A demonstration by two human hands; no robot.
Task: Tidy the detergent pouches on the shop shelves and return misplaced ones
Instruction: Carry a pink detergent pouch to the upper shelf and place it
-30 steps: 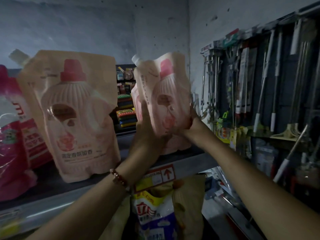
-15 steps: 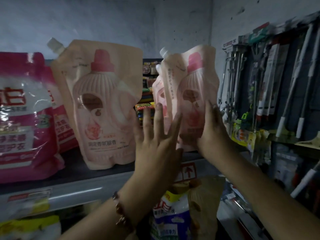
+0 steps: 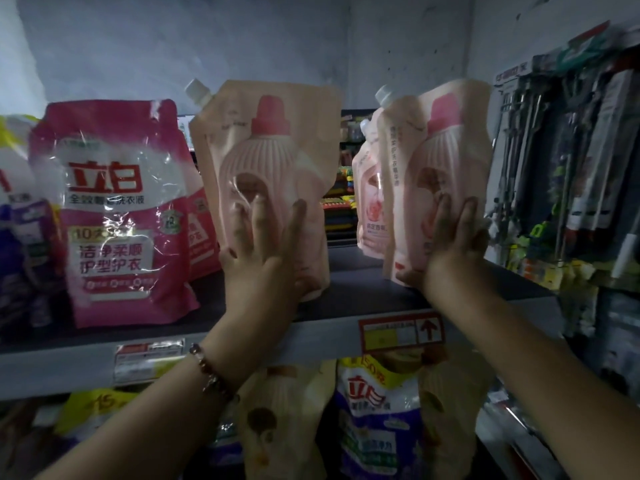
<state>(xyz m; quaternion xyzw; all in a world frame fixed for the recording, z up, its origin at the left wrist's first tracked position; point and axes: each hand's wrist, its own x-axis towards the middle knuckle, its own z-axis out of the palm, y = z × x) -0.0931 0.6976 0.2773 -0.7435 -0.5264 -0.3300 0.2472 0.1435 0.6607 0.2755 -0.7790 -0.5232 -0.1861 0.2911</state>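
Two peach detergent pouches with a pink bottle picture stand on the upper shelf [image 3: 346, 296]. My left hand [image 3: 263, 251] presses flat on the lower front of the middle peach pouch [image 3: 273, 147], fingers straight and spread. My right hand [image 3: 453, 244] lies against the front of the right peach pouch [image 3: 440, 143], fingers pointing up and thumb at its bottom left corner. A third peach pouch [image 3: 369, 195] stands just behind the right one. A magenta pouch [image 3: 114, 209] stands upright to the left of the middle one.
A purple-and-white pouch [image 3: 20, 237] sits at the far left. Price labels [image 3: 401, 332] hang on the grey shelf lip. More pouches [image 3: 377, 410] fill the shelf below. Mops and brushes [image 3: 571, 161] hang on a rack at the right.
My left hand left the right pouch and now presses on the middle pouch. My right hand stays on the right pouch, which now rests on the shelf. My view has shifted left.
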